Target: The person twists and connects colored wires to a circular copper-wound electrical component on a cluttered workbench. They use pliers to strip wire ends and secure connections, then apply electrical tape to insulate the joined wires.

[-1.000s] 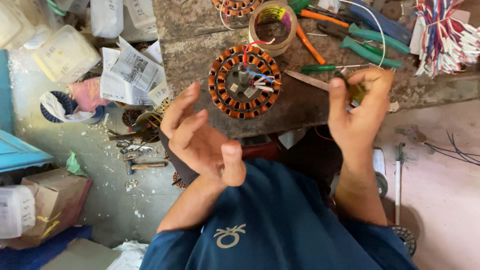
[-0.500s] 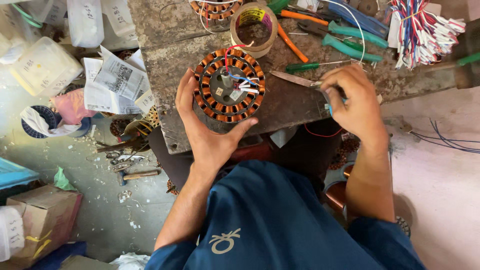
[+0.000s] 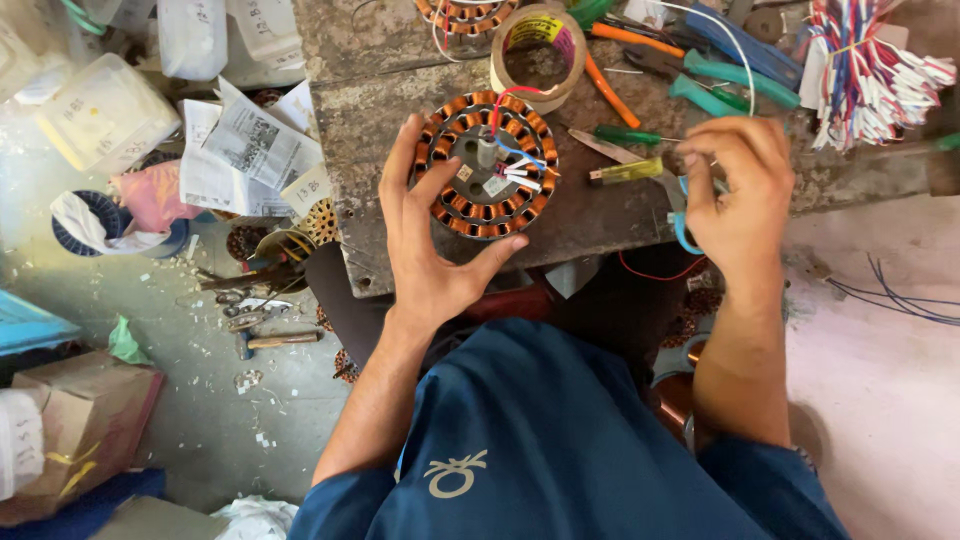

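A round motor stator (image 3: 497, 207) with orange copper windings and red, blue and white leads lies on the worn workbench (image 3: 360, 130). My left hand (image 3: 430, 255) cups its near left edge, fingers spread around the rim and thumb under the lower side. My right hand (image 3: 740, 190) is at the bench's right front edge, closed on blue-handled scissors (image 3: 684, 236). Their light blue loop shows below my fingers, and the blades are mostly hidden.
Behind the stator are a tape roll (image 3: 537, 45), a green screwdriver (image 3: 625, 135), a yellow tester (image 3: 625, 172), teal pliers (image 3: 720, 75), a wire bundle (image 3: 865, 70) and a second stator (image 3: 470, 10). Left on the floor: papers (image 3: 240, 150), a plastic tub (image 3: 105, 115), a cardboard box (image 3: 80, 420).
My left hand came down from in front of my chest onto the stator and closed around its rim. My right hand shifted slightly at the bench edge and now shows the blue handles.
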